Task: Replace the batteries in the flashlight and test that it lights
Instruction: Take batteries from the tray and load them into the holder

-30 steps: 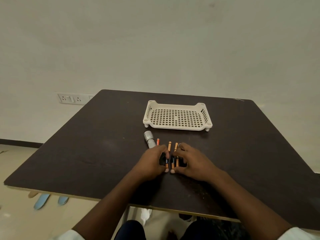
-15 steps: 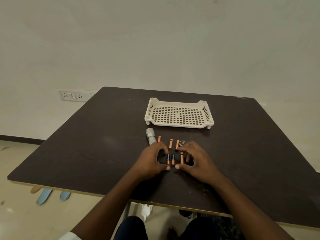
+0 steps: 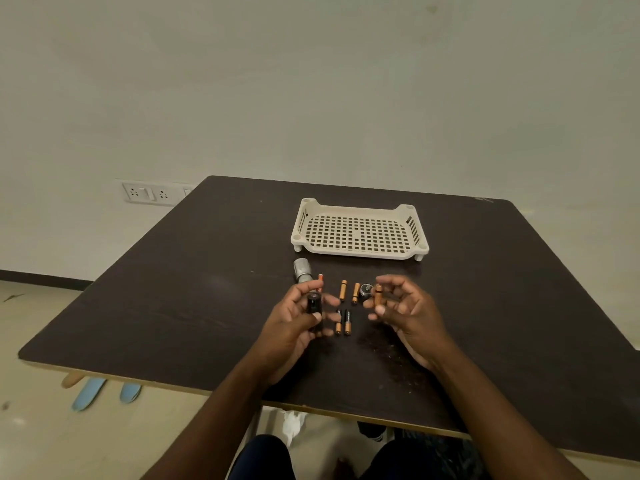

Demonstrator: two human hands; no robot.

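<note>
Both hands have lifted — left hand (image 3: 294,327) grips black holder (image 3: 314,308), right hand (image 3: 408,313) pinches battery (image 3: 378,294).

A dark brown desk (image 3: 194,306) with a pale edge strip stands against a plain off-white wall (image 3: 311,81). A white socket panel (image 3: 149,194) sits low on the wall above a dark skirting strip (image 3: 41,277). The floor (image 3: 45,438) is beige.

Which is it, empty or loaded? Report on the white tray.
Empty. The white tray shows its bare perforated floor; the batteries lie on the table in front of it, outside its walls.
</note>
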